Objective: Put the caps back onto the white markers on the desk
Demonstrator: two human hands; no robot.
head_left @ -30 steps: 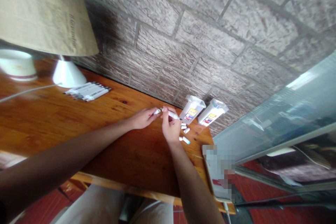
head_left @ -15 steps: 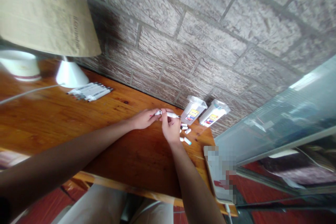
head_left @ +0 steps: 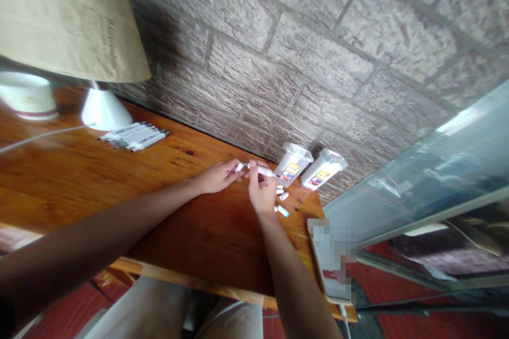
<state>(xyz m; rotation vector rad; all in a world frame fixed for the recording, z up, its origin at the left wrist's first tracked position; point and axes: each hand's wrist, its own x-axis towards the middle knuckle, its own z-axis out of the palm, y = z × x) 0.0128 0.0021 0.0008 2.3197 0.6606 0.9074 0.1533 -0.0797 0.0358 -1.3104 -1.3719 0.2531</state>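
Note:
My right hand (head_left: 263, 190) grips a white marker (head_left: 265, 171) with a dark end pointing right, held just above the table. Pinched in my left hand (head_left: 218, 176) is a white marker cap (head_left: 239, 167). A narrow gap separates the cap from the marker's left tip. Beside my right hand, several loose caps lie on the wood, among them a white cap (head_left: 283, 196) and one with a blue end (head_left: 283, 211). My right hand partly hides this group.
Two clear plastic containers (head_left: 293, 164) (head_left: 324, 169) stand against the brick wall. A row of markers (head_left: 137, 136) lies by the lamp (head_left: 105, 108), near a white paper cup (head_left: 29, 96). A partly blurred flat device (head_left: 332, 265) rests at the table's right edge. The wooden table (head_left: 191, 243) spans the middle.
The cap in my left hand has come apart from the marker. My right hand has shifted slightly right with the marker, opening a gap between them.

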